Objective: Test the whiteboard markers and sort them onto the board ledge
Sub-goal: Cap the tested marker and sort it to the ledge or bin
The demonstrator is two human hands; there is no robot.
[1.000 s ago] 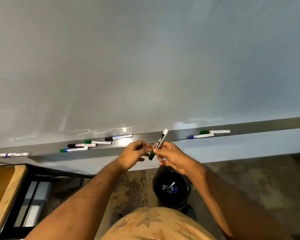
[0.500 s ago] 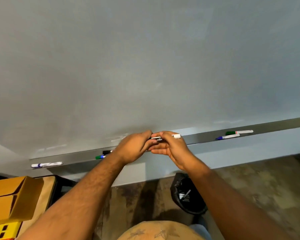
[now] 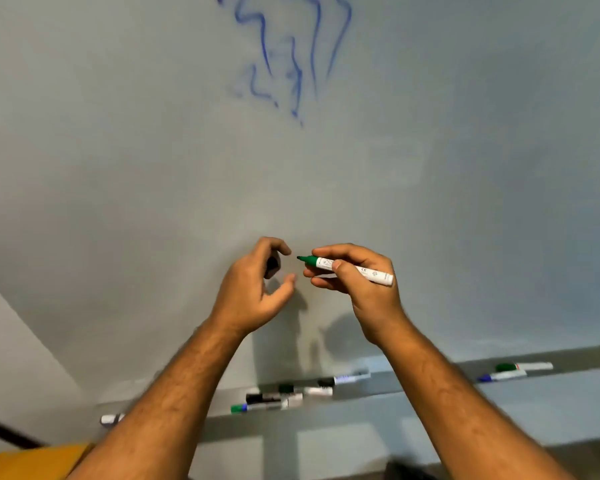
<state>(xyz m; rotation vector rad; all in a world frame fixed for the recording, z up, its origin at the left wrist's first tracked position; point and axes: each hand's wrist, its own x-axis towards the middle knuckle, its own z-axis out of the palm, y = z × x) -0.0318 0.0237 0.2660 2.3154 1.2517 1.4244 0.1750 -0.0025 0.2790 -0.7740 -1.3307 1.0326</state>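
Two hands [image 3: 257, 292]; eight markers [image 3: 354, 270]; one cap [image 3: 272, 264]; one ledge [image 3: 413, 379].

I've got a single head-worn view, wide-angle, facing the whiteboard [image 3: 465, 168] square-on and close. It's tilted upward enough that blue scribbles [image 3: 291, 57] show at the top edge, while the board ledge [image 3: 413, 379] runs across low in frame, rising to the right. Both forearms reach in from the bottom edge, hands near centre. No second view to share anything with.
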